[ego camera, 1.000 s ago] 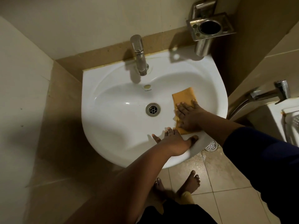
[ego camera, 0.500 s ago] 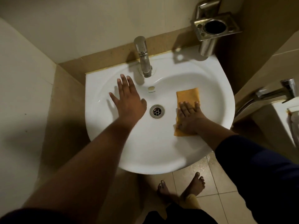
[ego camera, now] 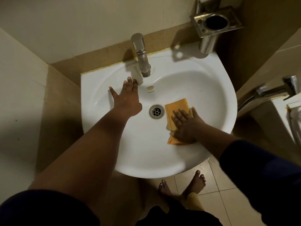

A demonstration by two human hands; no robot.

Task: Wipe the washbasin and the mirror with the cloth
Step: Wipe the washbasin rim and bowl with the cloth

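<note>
Left hand (ego camera: 128,101) came off the front rim of the washbasin (ego camera: 146,160) and now reaches flat toward the tap (ego camera: 141,56), fingers spread. Right hand (ego camera: 185,124) slid the orange cloth (ego camera: 176,106) over, so it's just beside the drain (ego camera: 156,111) now.

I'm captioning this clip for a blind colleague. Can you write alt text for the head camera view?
Seen from above, a right hand presses a folded orange cloth flat inside a white washbasin, just right of the drain. The left hand, fingers spread, reaches toward the steel tap.
</note>
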